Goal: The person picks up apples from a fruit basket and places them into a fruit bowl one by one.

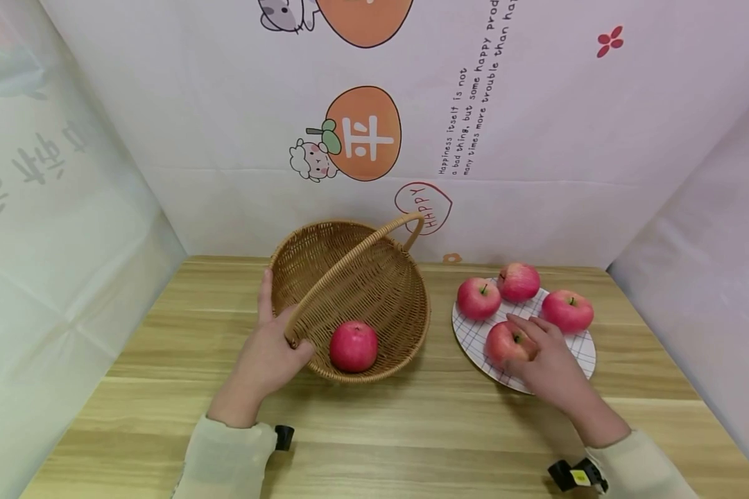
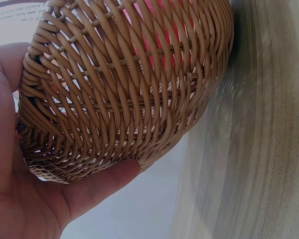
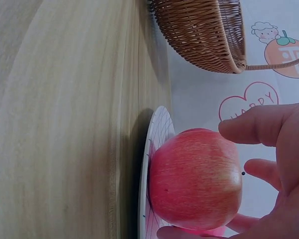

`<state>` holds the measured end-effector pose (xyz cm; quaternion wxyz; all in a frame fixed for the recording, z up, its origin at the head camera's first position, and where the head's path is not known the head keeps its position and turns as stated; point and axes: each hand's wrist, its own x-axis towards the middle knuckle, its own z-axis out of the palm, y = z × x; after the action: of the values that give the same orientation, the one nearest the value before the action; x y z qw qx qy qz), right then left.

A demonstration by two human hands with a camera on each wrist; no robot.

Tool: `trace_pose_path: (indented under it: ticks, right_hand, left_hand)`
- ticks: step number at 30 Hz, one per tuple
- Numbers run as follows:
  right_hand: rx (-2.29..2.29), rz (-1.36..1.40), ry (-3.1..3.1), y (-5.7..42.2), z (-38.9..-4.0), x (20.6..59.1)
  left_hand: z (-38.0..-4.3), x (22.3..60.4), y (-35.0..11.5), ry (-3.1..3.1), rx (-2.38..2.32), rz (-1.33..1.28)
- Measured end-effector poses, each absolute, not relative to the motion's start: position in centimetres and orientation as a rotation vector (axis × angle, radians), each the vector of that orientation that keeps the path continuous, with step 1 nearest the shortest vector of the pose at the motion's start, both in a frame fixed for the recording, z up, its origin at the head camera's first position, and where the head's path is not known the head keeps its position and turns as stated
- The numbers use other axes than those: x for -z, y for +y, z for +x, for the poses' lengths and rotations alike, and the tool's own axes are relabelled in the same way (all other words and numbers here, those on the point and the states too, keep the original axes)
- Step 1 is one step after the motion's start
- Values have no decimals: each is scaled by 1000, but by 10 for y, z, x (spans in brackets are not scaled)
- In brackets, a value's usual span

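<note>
My left hand (image 1: 268,360) grips the rim of a woven wicker basket (image 1: 406,305) beside the foot of its arched handle, thumb inside and fingers along the outside wall. One red apple (image 1: 354,346) lies in the basket, on the side towards me. In the left wrist view its red shows through the weave. Over on the right, my right hand (image 1: 552,364) holds its thumb and fingers curled round an apple (image 3: 197,179) at the front of a round plate (image 1: 471,339) with a grid pattern. That apple sits low over the plate.
Several more apples stand on the plate behind the held one, among them a left one (image 1: 478,299), a back one (image 1: 519,282) and a right one (image 1: 567,311). The wooden table (image 1: 412,436) ends at a printed white backdrop (image 1: 537,138), with white sheets on both sides.
</note>
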<state>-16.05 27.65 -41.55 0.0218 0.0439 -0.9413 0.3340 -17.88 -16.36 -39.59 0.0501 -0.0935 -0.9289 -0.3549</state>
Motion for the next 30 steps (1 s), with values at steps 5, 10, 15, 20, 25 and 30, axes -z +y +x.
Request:
trace_pose_path:
  ticks: [5, 10, 15, 20, 25, 30]
  right_hand:
    - [-1004, 129, -2933, 277, -158, 411]
    - [-957, 116, -2918, 279, -157, 403]
    - [-851, 153, -2863, 278, -152, 391]
    - [-605, 386, -2667, 265, -146, 380]
    - [-469, 612, -2509, 242, -144, 365]
    - [-402, 787, -2437, 216, -146, 351]
  left_hand:
    - [-179, 396, -164, -2821, 1084, -291]
    - [-178, 397, -164, -2822, 1102, -285]
    - [-178, 397, -164, -2822, 1089, -287]
    - [-179, 398, -164, -2816, 1081, -296]
    - [-179, 398, -164, -2809, 1087, -302]
    - [-179, 398, -164, -2808, 1100, -301]
